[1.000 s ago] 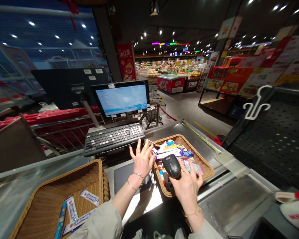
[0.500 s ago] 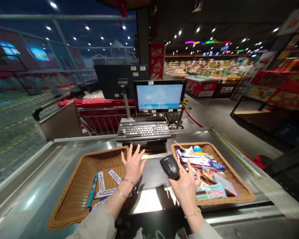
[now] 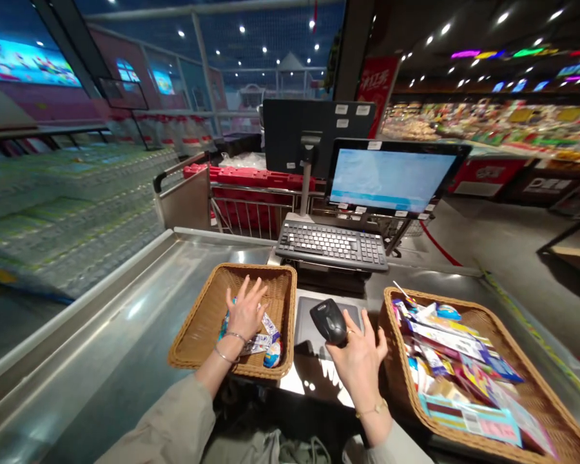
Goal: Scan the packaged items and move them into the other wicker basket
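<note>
Head | left hand (image 3: 245, 314) inside left basket (image 3: 192, 332) | right hand (image 3: 361, 362) holds scanner (image 3: 328, 319)

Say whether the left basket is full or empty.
Nearly empty: the left basket holds only a few packets under the left hand; bare woven floor shows elsewhere.

Dim store under ceiling spots (image 3: 241, 29) at twelve o'clock; glare on steel counter (image 3: 125, 309) at eight; right hand (image 3: 362, 361) casts shadow; edges smear.
</note>
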### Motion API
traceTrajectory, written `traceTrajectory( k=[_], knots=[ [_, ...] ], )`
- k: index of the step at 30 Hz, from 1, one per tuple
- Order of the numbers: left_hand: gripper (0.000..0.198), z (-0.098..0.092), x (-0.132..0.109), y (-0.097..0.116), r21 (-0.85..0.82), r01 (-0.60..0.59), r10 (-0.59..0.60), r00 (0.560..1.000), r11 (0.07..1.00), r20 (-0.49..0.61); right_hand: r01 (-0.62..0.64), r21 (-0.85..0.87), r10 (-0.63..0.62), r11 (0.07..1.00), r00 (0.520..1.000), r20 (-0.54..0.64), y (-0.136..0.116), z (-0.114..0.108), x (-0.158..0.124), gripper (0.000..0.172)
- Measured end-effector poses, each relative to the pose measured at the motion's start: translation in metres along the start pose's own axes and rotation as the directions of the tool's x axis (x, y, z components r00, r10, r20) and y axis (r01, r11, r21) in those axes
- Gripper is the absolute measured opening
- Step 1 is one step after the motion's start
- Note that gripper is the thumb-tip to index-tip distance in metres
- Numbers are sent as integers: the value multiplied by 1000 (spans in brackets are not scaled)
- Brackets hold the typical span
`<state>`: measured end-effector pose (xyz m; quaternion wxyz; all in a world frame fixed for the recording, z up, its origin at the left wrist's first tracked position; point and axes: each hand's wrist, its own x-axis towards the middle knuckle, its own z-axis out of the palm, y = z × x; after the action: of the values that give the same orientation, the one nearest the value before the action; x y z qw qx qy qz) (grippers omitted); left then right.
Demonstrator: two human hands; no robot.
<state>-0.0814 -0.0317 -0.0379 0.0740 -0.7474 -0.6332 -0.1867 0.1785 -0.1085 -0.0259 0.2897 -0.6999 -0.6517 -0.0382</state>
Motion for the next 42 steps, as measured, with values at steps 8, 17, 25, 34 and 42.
traceTrajectory(
  k=[8, 17, 25, 34, 42],
  knots=[
    [44, 8, -7, -48, 14, -30, 27, 982, 999, 189, 27, 20, -28, 999, 998, 65, -16, 15, -1, 16],
    [52, 20, -4, -66, -22, -172, 168, 912, 985, 374, 38, 19, -40, 999, 992, 117, -19, 23, -6, 16],
    [49, 35, -7, -43, -125, -361, 371, 774, 924, 513, 33, 5, -34, 999, 991, 127, -17, 27, -11, 19],
    [47, 58, -11, -13, -203, -343, 385, 633, 917, 672, 19, -17, -16, 1000, 990, 140, -14, 24, -11, 22],
    [52, 78, -19, -3, -255, -369, 430, 546, 894, 719, 11, -26, -7, 1000, 991, 136, -7, 21, -11, 24]
  ],
)
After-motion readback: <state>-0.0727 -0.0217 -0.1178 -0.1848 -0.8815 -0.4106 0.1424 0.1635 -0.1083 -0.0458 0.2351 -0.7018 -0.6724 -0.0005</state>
